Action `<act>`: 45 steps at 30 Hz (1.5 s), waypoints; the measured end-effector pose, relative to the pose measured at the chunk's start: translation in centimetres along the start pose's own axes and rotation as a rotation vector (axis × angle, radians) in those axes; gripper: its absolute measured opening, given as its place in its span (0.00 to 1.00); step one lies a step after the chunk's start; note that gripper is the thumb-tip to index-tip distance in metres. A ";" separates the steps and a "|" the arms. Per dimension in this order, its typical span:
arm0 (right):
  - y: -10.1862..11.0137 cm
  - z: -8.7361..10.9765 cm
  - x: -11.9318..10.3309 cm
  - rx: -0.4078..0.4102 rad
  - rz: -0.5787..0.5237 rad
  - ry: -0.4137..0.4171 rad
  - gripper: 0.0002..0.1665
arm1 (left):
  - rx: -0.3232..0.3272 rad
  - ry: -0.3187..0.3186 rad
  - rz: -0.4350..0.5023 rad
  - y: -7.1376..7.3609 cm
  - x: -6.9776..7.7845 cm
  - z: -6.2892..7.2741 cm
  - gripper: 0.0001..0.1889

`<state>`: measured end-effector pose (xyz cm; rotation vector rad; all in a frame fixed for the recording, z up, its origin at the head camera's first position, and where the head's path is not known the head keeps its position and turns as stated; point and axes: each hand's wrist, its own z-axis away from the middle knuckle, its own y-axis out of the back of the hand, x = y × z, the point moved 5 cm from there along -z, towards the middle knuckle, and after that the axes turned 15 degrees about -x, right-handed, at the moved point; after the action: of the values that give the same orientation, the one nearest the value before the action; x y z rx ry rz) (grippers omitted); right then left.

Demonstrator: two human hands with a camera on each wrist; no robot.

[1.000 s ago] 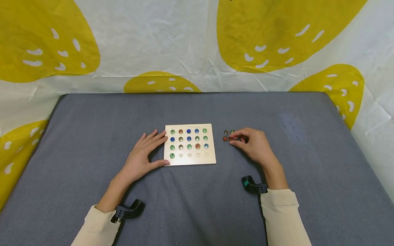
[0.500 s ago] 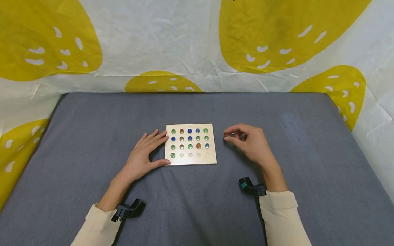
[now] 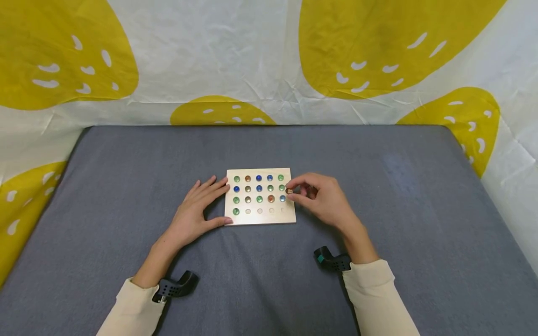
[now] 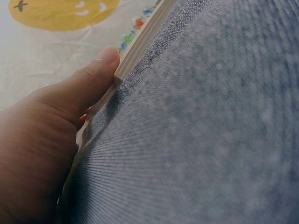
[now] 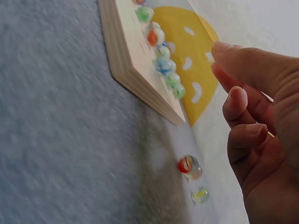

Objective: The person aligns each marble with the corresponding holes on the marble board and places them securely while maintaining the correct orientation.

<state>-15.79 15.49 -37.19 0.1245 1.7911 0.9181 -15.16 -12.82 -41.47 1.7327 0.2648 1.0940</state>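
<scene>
A pale wooden board [image 3: 275, 219] lies on the cloth, with rows of glass marbles in its hollows. Its front row shows one green marble [image 3: 236, 212] at the left and several bare hollows. My left hand [image 3: 194, 212] spreads along the board's left side, thumb and fingertips touching the edge. Above the board's right edge, my right hand [image 3: 325, 198] pinches an orange-brown marble [image 3: 289, 191] between thumb and forefinger. The right wrist view hides that marble behind the thumb.
In the right wrist view, a red-and-clear marble [image 5: 189, 165] and a yellow-green marble [image 5: 201, 195] lie loose beside the board; the right hand covers them in the head view. Grey cloth [image 3: 252, 289] covers the table, with a patterned curtain [image 3: 218, 60] behind.
My right hand has picked up a marble from the loose group on the right and carried it left to the board's right edge. The left hand has stayed in place.
</scene>
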 end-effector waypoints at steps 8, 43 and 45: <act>-1.3 -0.5 -0.9 -0.042 0.020 0.050 0.10 | 0.004 -0.001 -0.006 -0.1 -0.1 0.0 0.44; -6.6 -2.2 -3.2 -0.074 0.030 0.113 0.09 | 0.000 -0.006 -0.010 0.1 -0.2 -0.1 0.42; -6.9 -2.2 -3.3 -0.075 0.057 0.107 0.09 | -0.001 -0.008 -0.012 0.0 -0.1 -0.1 0.42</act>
<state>-13.95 7.91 -38.82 0.0796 1.8571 1.0486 -15.34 -12.86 -41.51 1.7322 0.2694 1.0778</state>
